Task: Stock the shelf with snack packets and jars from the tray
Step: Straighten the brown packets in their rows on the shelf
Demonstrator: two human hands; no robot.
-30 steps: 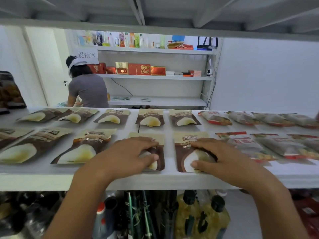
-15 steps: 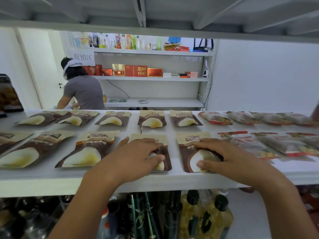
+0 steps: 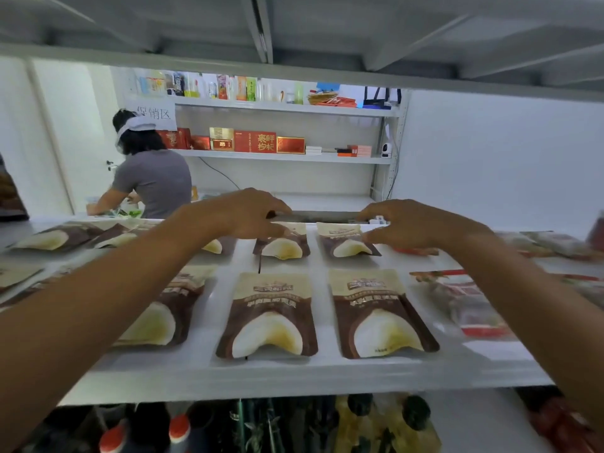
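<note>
Brown-and-cream snack packets lie flat in two rows on the white shelf. Both my hands reach over the front row to the back row. My left hand pinches the top edge of a back-row packet between curled fingers and thumb. My right hand pinches the right top corner of the neighbouring back-row packet. Two front-row packets lie untouched between my forearms. No tray or jars show.
Red-and-clear snack packets fill the shelf's right part. Bottles stand on the level below. The shelf above hangs low overhead. Beyond the open back, a person works at another rack of red boxes.
Both hands have left the two front-row packets and moved forward to the back row, where they now hold two packets. The camera has moved closer to the shelf.
</note>
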